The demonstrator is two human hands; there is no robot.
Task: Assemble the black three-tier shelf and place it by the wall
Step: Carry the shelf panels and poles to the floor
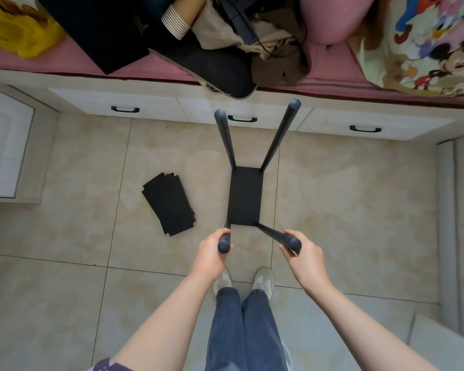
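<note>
While you stand on tiled floor [65, 290], left hand [210, 253] wraps fingers [221, 232] round near-left pole [223, 245] top; right hand [302, 254] grips near-right pole [273, 232] top. Two far poles [224, 135] untouched. Upright shelf frame [245, 195] between your shoes [263, 279] and bed drawers [125, 103], one panel fitted low. On floor left of frame, apart from it, stacked loose black panels [169, 204].

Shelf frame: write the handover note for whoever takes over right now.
Left grip holds the cap end of the near-left post. Right grip holds the near-right post.
The far-left post and far-right post stand free.
Done: one shelf board sits low between the four posts.
Loose boards lie stacked on the floor tiles, to the left of the frame.
Left: fit the other tiers, then set the shelf by the wall.
</note>
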